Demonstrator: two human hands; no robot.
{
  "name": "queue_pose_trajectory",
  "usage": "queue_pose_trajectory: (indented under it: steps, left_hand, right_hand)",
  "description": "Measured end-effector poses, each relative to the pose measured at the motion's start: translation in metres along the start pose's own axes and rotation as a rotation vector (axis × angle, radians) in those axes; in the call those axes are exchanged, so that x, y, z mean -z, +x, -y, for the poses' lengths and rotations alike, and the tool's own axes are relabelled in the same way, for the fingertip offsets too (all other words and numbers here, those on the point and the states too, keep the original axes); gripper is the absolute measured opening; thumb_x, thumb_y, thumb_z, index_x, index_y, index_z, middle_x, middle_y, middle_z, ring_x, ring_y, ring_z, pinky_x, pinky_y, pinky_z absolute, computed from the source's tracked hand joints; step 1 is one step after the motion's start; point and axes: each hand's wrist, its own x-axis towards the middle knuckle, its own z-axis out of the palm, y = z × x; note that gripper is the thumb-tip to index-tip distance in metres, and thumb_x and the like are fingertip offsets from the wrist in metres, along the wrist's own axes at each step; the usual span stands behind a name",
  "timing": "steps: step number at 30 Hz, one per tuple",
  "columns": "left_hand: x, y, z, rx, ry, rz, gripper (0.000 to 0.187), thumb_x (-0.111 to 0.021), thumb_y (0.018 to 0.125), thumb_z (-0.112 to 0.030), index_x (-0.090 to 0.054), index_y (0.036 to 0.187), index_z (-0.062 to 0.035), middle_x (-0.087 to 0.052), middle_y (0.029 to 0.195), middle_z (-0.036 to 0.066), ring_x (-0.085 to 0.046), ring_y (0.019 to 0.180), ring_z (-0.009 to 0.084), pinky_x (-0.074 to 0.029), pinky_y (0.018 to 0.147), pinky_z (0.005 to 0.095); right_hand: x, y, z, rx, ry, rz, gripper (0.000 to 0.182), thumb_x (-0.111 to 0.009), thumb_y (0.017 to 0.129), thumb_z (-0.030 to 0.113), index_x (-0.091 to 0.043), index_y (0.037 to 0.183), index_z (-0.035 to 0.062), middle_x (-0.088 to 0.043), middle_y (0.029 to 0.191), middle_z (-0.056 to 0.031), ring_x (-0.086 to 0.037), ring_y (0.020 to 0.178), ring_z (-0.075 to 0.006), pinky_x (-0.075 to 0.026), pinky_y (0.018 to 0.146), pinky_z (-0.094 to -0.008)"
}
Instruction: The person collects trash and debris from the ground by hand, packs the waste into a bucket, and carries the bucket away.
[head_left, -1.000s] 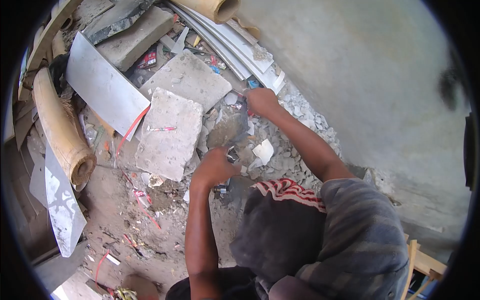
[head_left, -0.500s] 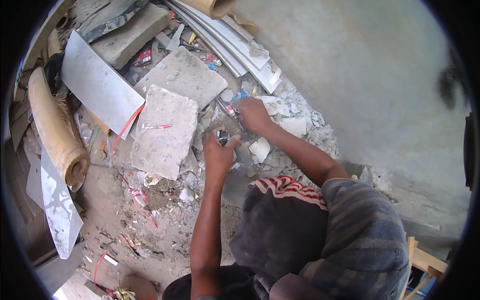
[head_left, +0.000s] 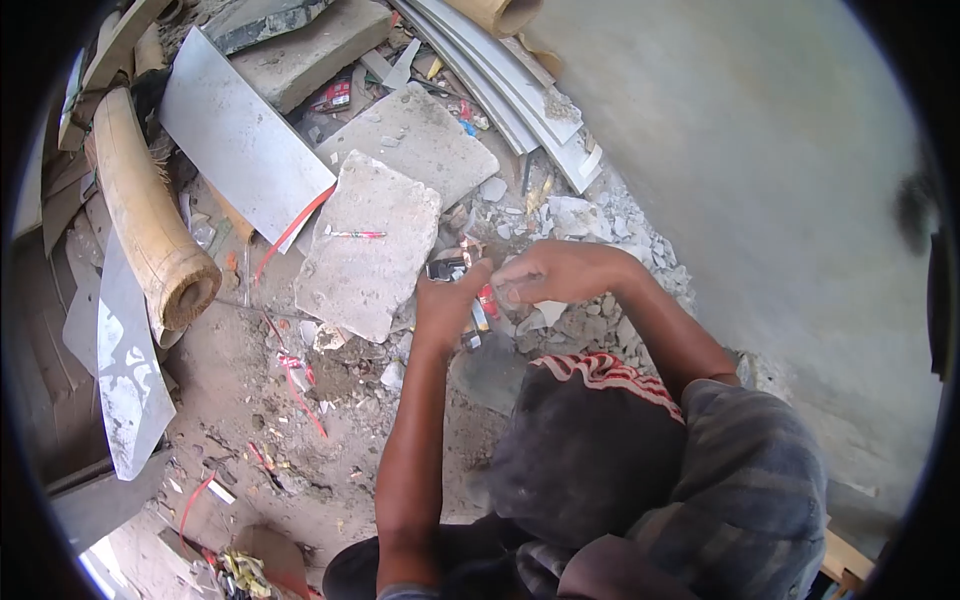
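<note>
Head view, near to far: left hand [head_left: 448, 305] pinching a small dark object [head_left: 446, 268] at the fingertips, raised from the rubble since a second ago; right hand [head_left: 555, 272], drawn back from the far debris, now meeting the left, grip closed on a small red-and-white piece [head_left: 487, 300]. Beyond, broken concrete slab [head_left: 368, 258], rubble heap [head_left: 590, 225], bamboo pole [head_left: 150, 215], stacked grey strips [head_left: 510, 90].

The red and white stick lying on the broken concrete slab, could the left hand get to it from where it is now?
Probably yes. The stick lies bare atop the slab, nothing covering it, and the left hand sits beside the slab's edge. But its fingers already pinch a small dark object.
</note>
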Motion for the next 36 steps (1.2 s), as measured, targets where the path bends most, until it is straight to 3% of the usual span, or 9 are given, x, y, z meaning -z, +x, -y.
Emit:
queue_pose_trajectory:
  steps: [3,6,10,14,16,20,26,33,36]
  left_hand:
    - [0.006,-0.028,-0.04,-0.03,0.471,0.189,0.04,-0.076,0.082,-0.019,-0.066,0.113,0.0038,-0.071,0.093,0.013,-0.067,0.085,0.0153,-0.054,0.078,0.0336]
    - [0.027,-0.069,-0.068,-0.611,1.036,0.298,0.036,-0.077,0.084,-0.02,-0.067,0.11,0.003,-0.07,0.086,0.008,-0.063,0.074,0.0111,-0.053,0.071,0.03]
    - [0.09,-0.125,-0.14,-0.037,0.44,-0.409,0.033,-0.07,0.085,-0.013,-0.067,0.112,0.0058,-0.072,0.09,0.009,-0.065,0.077,0.0175,-0.053,0.072,0.0344]
    - [0.154,-0.122,-0.044,0.005,0.285,-0.702,0.03,-0.069,0.084,-0.005,-0.067,0.112,0.0044,-0.07,0.097,0.009,-0.064,0.087,0.0162,-0.052,0.08,0.0341]
    - [0.139,-0.11,-0.02,-0.066,-0.145,-0.588,0.039,-0.074,0.083,-0.007,-0.063,0.119,0.0041,-0.069,0.1,0.008,-0.065,0.087,0.0167,-0.053,0.08,0.0338]
    - [0.101,-0.093,-0.032,-0.063,0.028,-0.637,0.036,-0.074,0.083,-0.01,-0.064,0.114,0.0042,-0.069,0.098,0.007,-0.064,0.078,0.0154,-0.053,0.071,0.0315]
    - [0.043,-0.091,-0.065,-0.167,0.048,-0.502,0.026,-0.072,0.081,-0.011,-0.066,0.103,0.0007,-0.067,0.083,0.004,-0.061,0.071,0.0101,-0.05,0.066,0.0281]
    - [0.029,0.023,-0.115,-0.487,0.476,-0.255,0.053,-0.071,0.074,-0.02,-0.064,0.121,0.0027,-0.07,0.092,0.014,-0.065,0.082,0.0191,-0.053,0.079,0.0337]
    - [0.058,-0.036,-0.162,-0.47,0.745,-0.151,0.036,-0.07,0.079,-0.017,-0.066,0.11,0.0016,-0.067,0.072,0.009,-0.062,0.061,0.0151,-0.051,0.061,0.0325]
  right_hand:
    - [0.039,0.024,0.025,-0.271,0.067,-0.153,0.057,-0.069,0.094,0.038,-0.056,0.135,0.001,-0.065,0.111,-0.0194,-0.064,0.101,-0.0236,-0.052,0.088,-0.0372]
    - [0.029,0.065,-0.004,-0.03,0.322,-0.532,0.08,-0.069,0.089,0.052,-0.049,0.143,-0.0036,-0.059,0.128,-0.031,-0.063,0.114,-0.0334,-0.052,0.089,-0.0389]
    - [-0.018,0.108,-0.015,0.046,0.262,-0.567,0.077,-0.068,0.09,0.055,-0.051,0.143,0.0008,-0.054,0.131,-0.035,-0.058,0.118,-0.043,-0.046,0.101,-0.0424]
    - [-0.021,0.116,0.004,-0.001,0.038,-0.573,0.074,-0.067,0.092,0.051,-0.052,0.141,-0.0019,-0.057,0.125,-0.029,-0.057,0.119,-0.0366,-0.047,0.098,-0.0413]
    - [-0.021,0.118,-0.001,0.055,0.144,-0.573,0.069,-0.067,0.092,0.05,-0.057,0.136,-0.0016,-0.059,0.122,-0.0302,-0.058,0.117,-0.0413,-0.046,0.1,-0.0433]
    - [-0.018,0.105,0.0,0.059,0.075,-0.561,0.06,-0.069,0.092,0.044,-0.063,0.129,-0.002,-0.061,0.121,-0.0271,-0.06,0.112,-0.0372,-0.047,0.097,-0.0414]
    - [-0.024,0.056,-0.05,-0.094,0.621,-0.67,0.043,-0.071,0.095,0.038,-0.072,0.119,0.0025,-0.069,0.094,-0.0021,-0.061,0.077,-0.009,-0.043,0.065,-0.0246]
    - [0.083,0.079,-0.076,0.39,1.013,-0.81,0.056,-0.068,0.098,0.023,-0.049,0.141,-0.0052,-0.054,0.14,-0.0157,-0.061,0.116,-0.0232,-0.054,0.094,-0.0389]
    - [0.065,0.056,-0.02,0.284,0.432,-1.04,0.054,-0.07,0.096,0.024,-0.052,0.14,-0.004,-0.061,0.13,-0.0144,-0.062,0.113,-0.0215,-0.054,0.091,-0.0363]
